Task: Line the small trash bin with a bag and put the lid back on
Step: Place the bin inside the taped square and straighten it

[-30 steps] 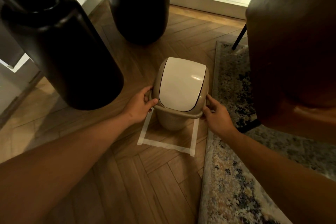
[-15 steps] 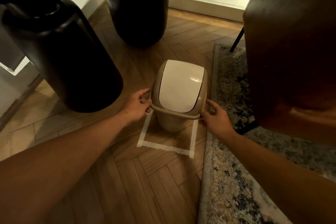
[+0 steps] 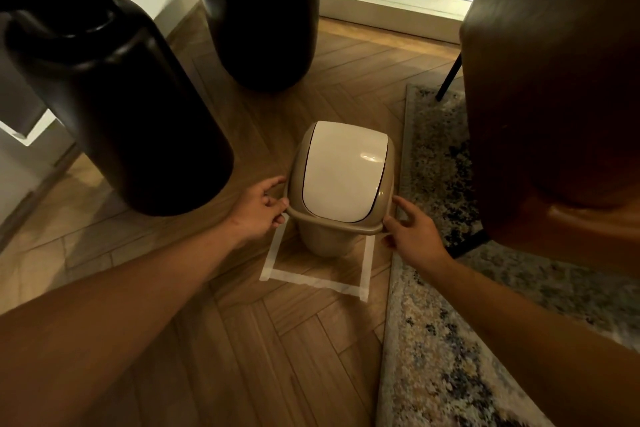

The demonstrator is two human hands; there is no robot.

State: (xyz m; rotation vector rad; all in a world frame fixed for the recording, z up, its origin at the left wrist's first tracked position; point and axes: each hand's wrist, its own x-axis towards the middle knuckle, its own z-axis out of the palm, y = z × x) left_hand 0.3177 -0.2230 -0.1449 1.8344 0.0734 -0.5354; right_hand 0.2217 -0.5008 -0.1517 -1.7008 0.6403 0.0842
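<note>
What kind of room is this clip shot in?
Likely a home living or dining area: herringbone wood floor, patterned rug, brown chair, and a small lidded trash bin.

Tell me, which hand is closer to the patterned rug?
The right hand. It is at the right side of the bin's lid rim, just at the rug's edge. The left hand is at the lid's far left side, across the bin from the rug.
</note>
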